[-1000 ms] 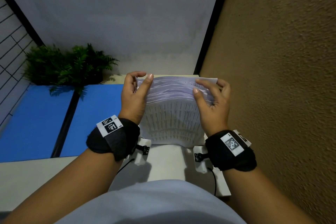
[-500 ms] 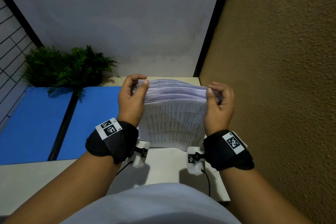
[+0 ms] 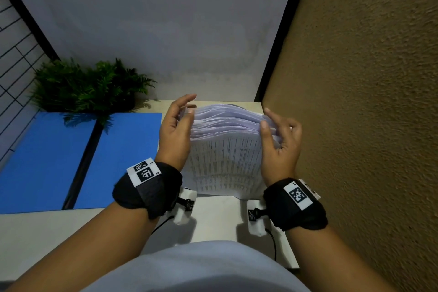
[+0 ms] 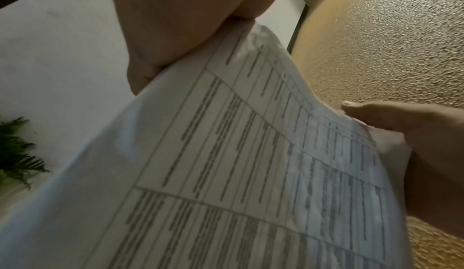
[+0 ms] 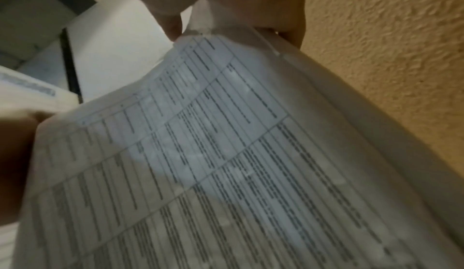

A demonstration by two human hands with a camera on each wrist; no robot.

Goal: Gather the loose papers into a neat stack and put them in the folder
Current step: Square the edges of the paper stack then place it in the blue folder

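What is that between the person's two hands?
A stack of printed papers, standing on edge on the white table. The left hand and right hand hold its sides. The head view shows it best.

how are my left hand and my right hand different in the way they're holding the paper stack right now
The left hand is at the left side of the paper stack, while the right hand is at its right side. The left hand's thumb lies over the stack's top left corner; the right hand's thumb presses the printed front sheet near the top right corner. Both hold the stack upright on the desk, and both wear black wrist straps.
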